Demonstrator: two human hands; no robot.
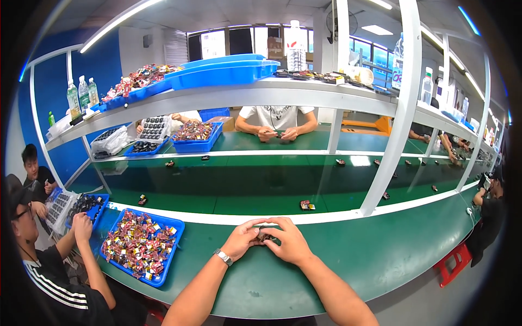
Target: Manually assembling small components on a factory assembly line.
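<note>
Over the green worktop [337,244], my left hand [242,238] and my right hand [287,242] meet around one small dark part [263,236] with reddish-brown on it. The fingers of both hands are closed on it and cover most of it, so its exact kind is hidden. A metal-banded watch [223,257] is on my left wrist. To the left of my hands stands a blue tray [179,224] heaped with small red, yellow and white electronic parts [138,244].
Beyond a white rail, a dark green conveyor belt [244,190] carries scattered small parts, one [307,205] close to my hands. A white shelf post [399,119] rises at right. A co-worker [54,261] sits at left beside another blue tray [98,209]; another person [277,122] works opposite.
</note>
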